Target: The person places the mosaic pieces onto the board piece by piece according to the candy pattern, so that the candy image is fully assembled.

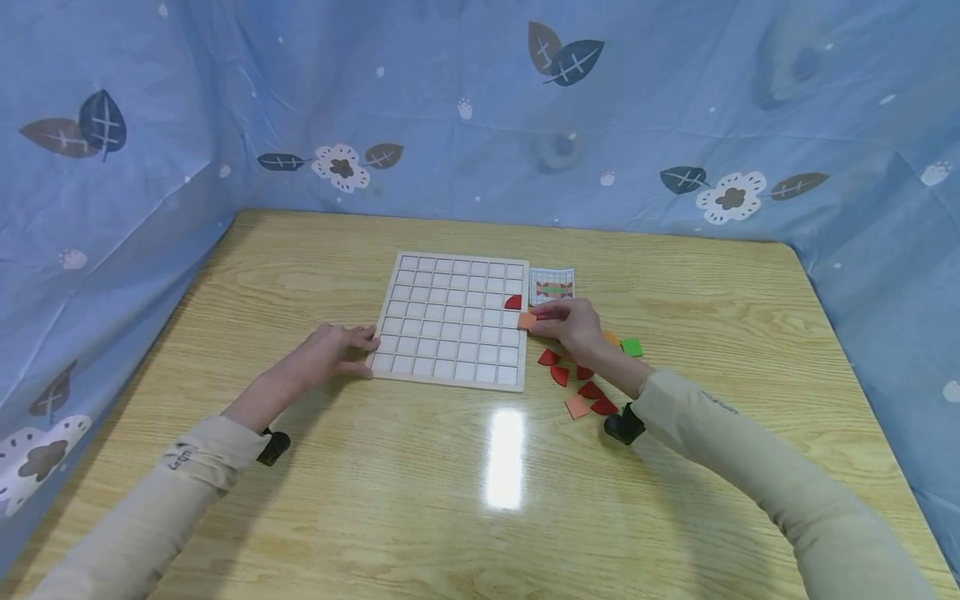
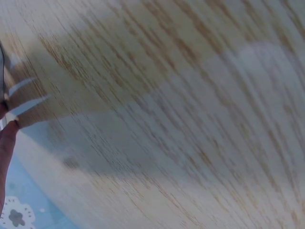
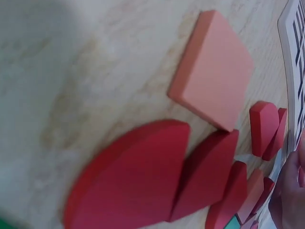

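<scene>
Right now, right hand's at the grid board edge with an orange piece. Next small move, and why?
Probably slide the orange square left into the empty right-column cell below the red quarter-circle. The right hand pinches it at the grid board edge; the left hand steadies the board.

The wooden table [image 1: 300,275] carries a white grid board [image 1: 450,321] in the middle. Just right of the board lie a small pattern card [image 1: 552,286], several red quarter-circle pieces [image 1: 558,375], a pink square [image 1: 577,407] and a green square [image 1: 632,347].
</scene>
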The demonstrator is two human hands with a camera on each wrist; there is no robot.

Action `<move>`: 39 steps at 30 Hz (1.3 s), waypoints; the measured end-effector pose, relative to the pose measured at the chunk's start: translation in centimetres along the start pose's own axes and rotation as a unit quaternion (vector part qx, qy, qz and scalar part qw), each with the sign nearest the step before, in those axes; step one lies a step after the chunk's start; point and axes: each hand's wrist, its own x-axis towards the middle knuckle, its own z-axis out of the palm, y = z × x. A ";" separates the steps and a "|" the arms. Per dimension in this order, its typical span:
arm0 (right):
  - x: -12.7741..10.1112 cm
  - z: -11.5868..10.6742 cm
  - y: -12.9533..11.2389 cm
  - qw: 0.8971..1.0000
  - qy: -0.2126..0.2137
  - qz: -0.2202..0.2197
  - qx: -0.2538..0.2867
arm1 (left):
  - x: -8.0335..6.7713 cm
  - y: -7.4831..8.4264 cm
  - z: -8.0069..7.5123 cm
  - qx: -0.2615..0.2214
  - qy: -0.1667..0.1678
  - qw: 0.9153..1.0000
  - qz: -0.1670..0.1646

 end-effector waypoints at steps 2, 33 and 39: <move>0.2 0.1 -0.2 1.000 0.004 0.001 0.000 | 0.0 0.0 0.0 0.000 0.000 1.000 -0.004; 0.8 1.4 -0.4 0.999 0.036 -0.009 -0.032 | 0.1 -0.1 0.1 0.009 -0.002 1.000 -0.006; 1.1 1.4 -0.2 0.999 0.033 -0.010 -0.029 | 0.1 -0.1 0.1 0.006 0.005 1.000 -0.003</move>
